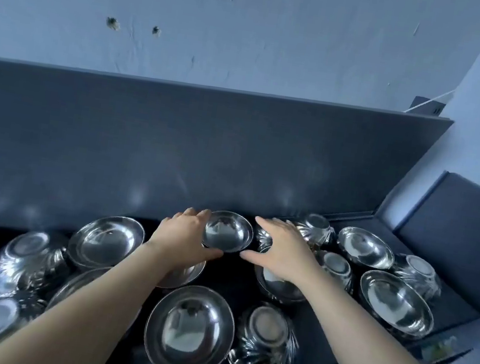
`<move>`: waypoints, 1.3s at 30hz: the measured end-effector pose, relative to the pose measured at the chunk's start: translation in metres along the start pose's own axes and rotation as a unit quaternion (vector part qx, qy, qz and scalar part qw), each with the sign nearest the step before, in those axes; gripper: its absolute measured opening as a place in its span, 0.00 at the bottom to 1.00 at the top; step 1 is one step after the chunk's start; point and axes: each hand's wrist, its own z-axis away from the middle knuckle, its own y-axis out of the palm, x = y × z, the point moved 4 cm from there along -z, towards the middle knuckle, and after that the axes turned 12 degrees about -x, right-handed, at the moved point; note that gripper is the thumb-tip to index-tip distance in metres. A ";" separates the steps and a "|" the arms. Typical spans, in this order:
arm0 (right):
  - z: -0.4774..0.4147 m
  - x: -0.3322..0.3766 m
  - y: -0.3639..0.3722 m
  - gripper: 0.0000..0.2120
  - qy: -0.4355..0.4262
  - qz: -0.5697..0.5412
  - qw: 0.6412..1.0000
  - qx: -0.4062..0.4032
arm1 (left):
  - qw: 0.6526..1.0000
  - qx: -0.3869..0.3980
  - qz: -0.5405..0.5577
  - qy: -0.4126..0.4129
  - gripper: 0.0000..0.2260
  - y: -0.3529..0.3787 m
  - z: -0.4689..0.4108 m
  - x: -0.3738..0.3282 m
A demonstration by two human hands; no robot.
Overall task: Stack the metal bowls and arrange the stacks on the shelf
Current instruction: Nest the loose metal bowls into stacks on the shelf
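Shelf (228, 276), dark, backed by a tall panel (176, 142), carries the metal bowls (189, 330) scattered loose across it: some upright, some upturned with fluted sides. Both bare forearms reach to the back middle. Left hand (185, 235) grips a small bowl (228, 231), which is upright and close to the panel: thumb along the near rim, fingers curled at the far rim. Right hand (281, 249) is just beside it, fingers straight and spread, holding nothing; thumb tip near the rim, contact unclear.
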 end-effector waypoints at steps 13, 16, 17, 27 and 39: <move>-0.024 -0.004 0.005 0.30 0.020 -0.113 0.993 0.002 | 0.991 -0.038 0.125 -0.013 0.28 -0.006 -0.014 -0.002; -0.011 -0.006 -0.027 0.44 0.054 -0.101 0.993 -0.028 | 0.987 -0.065 0.147 0.021 0.28 -0.033 -0.013 -0.021; -0.005 -0.009 -0.036 0.48 0.064 -0.092 0.993 -0.036 | 0.985 -0.069 0.152 0.039 0.29 -0.041 -0.011 -0.030; 0.070 -0.031 -0.076 0.42 0.144 -0.040 0.988 -0.043 | 0.972 -0.003 0.182 0.146 0.31 -0.009 0.009 -0.090; 0.092 -0.050 -0.041 0.37 0.185 0.012 0.983 -0.012 | 0.971 0.107 0.126 0.170 0.34 0.021 0.005 -0.084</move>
